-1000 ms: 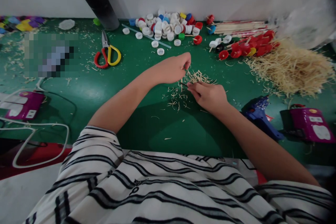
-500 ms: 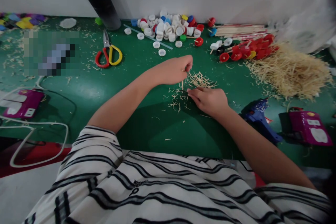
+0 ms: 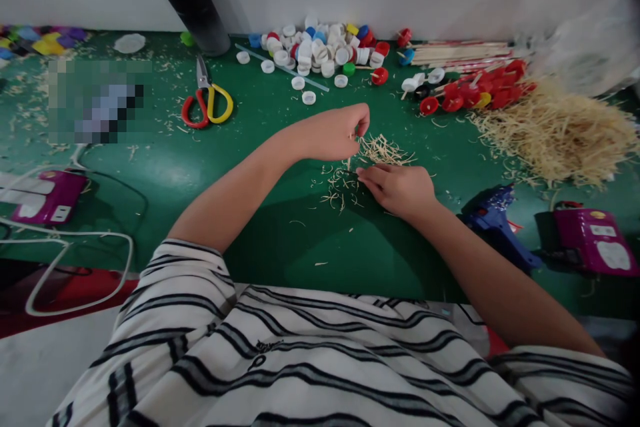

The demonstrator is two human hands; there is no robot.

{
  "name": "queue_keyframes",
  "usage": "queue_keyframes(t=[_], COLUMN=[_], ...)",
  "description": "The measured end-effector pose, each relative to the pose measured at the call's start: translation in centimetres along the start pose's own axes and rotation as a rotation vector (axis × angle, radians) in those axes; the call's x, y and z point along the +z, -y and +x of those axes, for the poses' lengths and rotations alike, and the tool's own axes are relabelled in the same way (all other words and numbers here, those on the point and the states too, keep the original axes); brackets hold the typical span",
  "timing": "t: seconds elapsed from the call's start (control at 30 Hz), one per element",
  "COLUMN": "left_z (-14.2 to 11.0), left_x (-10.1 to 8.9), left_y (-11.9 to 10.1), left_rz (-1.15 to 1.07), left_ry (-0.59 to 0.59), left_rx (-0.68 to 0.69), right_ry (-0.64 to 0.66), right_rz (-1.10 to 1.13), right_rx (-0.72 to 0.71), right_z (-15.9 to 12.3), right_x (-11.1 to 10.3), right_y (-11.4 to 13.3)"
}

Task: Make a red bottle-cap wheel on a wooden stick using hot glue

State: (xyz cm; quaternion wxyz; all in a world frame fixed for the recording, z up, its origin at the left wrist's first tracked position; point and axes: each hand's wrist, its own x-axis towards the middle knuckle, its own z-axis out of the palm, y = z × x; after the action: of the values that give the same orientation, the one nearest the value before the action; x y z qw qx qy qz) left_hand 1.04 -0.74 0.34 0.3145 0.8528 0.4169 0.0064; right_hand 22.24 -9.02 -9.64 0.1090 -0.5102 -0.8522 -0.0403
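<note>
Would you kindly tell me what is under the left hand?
Below the left hand, part of a pale stick shows, with thin shavings on the green table nearby. The hand covers whatever lies directly beneath its palm.

thin pale stick (image 3: 349, 164): is showing a short end just right of centre frame, is pointing downward, rest hidden | slim dark tool (image 3: 351, 173): is lying nearly level just below that end, contact unclear | pale shavings (image 3: 385, 151): are heaping loosely to the right | finer curls (image 3: 343, 198): are lying scattered below the tool
</note>
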Motion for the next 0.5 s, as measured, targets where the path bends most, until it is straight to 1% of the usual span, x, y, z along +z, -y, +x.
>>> queue_keyframes(t=[0.13,0.2,0.37,0.5], left_z=[-0.1,-0.1,0.0,0.3], left_x=[-0.4,-0.5,-0.3,-0.1], left_y=[0.2,0.4,0.7,1.1], left_rz=[0.013,0.020,0.030,0.018], left_ry=[0.056,0.067,0.011,0.003], left_rx=[0.027,0.041,0.020,0.019], right_ry=[-0.080,-0.089,-0.057,-0.028], right_rz=[0.007,0.001,0.006,0.001], right_rx=[0.012,0.020,0.028,0.036], right_z=[0.6,0.7,0.3,-0.1], right_x=[-0.5,-0.6,-0.3,0.0], right_y=[0.4,0.5,0.3,0.0])
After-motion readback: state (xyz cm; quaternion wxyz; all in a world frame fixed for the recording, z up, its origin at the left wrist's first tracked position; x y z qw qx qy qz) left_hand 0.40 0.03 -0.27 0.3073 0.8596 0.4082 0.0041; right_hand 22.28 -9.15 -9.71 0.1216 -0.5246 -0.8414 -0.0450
